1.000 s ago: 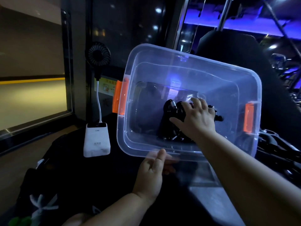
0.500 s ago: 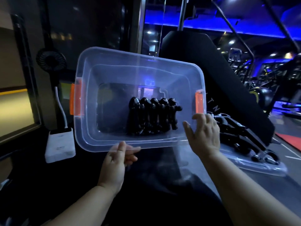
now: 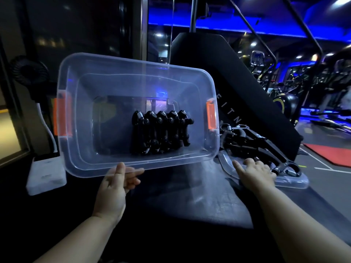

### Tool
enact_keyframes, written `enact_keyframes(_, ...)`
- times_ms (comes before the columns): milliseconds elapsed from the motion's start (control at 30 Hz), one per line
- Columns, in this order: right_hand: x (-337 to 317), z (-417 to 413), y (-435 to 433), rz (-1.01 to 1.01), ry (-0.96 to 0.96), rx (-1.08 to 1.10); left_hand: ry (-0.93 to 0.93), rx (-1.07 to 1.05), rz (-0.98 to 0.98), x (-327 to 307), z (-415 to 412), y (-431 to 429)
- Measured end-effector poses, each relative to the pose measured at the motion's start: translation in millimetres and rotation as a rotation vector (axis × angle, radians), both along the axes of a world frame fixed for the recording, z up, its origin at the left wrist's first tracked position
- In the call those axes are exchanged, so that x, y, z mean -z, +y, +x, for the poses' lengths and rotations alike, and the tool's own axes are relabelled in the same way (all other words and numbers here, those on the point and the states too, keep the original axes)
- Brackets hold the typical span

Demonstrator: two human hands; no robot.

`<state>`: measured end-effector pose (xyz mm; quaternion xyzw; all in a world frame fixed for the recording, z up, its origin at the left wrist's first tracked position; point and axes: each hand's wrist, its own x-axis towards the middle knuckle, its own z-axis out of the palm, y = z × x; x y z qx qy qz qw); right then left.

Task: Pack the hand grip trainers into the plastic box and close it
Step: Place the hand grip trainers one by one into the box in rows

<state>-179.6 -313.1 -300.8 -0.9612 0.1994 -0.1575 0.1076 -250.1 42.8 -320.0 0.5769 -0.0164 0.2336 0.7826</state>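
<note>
Pinching the near long rim of the plastic box (image 3: 85, 149) is the left hand (image 3: 114, 188): thumb on top of the lip, fingers curled beneath and visible through the clear wall. That hold has the box tipped up with its open mouth facing me. A row of black hand grip trainers (image 3: 161, 132) stands side by side against the box floor, right of centre, and the left half of the floor is bare. Orange latches sit on both short ends, the left latch (image 3: 61, 118) and the right latch (image 3: 211, 115), both hanging free.

Just right of the box, the clear lid (image 3: 292, 182) lies flat on the dark surface (image 3: 190, 196), its far corner hidden behind the box's right end. More loose trainers (image 3: 252, 145) are piled on the lid. I have the right hand (image 3: 256, 172) spread, thumb wide, fingers lying forward over the lid's near edge with the tips at the nearest loose trainer, holding nothing that I can see.

Left of the box a white power bank (image 3: 46, 174) sits close below the rim corner, a small black fan (image 3: 28, 73) above it. Behind rises a black padded backrest (image 3: 237, 82). Open dark surface runs between my forearms.
</note>
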Motion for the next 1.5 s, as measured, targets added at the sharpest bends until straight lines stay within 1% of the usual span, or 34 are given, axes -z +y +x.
enact_keyframes(233,-1.0,-1.0,-26.4,-0.060,0.028,0.096,-0.003,-0.006,0.020,3.1,3.2,1.2)
enact_keyframes(400,1.9,0.3,-37.0,-0.025,0.103,0.182,0.003,-0.016,0.028,4.8,5.9,1.2)
enact_keyframes(533,2.7,0.7,-38.2,-0.034,0.166,0.184,0.001,-0.020,0.024,4.7,5.3,0.9)
enact_keyframes(700,1.8,1.4,-41.5,-0.047,0.181,0.190,-0.001,-0.017,0.021,5.4,5.8,1.1)
enact_keyframes(900,3.9,1.8,-41.9,-0.040,0.095,0.170,0.005,-0.018,0.023,7.1,7.0,2.3)
enact_keyframes(1067,2.8,-3.1,-35.0,-0.099,-0.015,0.155,0.007,-0.015,0.015,6.2,5.7,1.2)
enact_keyframes(1167,2.7,-8.2,-23.5,-0.129,-0.062,0.091,0.006,-0.014,0.012,4.8,4.2,1.1)
enact_keyframes(1333,2.5,-20.2,-0.2,-0.211,-0.151,-0.073,0.004,-0.013,0.009,3.2,2.5,0.0)
enact_keyframes(1500,0.4,-25.4,0.5,-0.180,-0.184,-0.147,0.007,-0.009,0.002,2.4,0.8,-0.7)
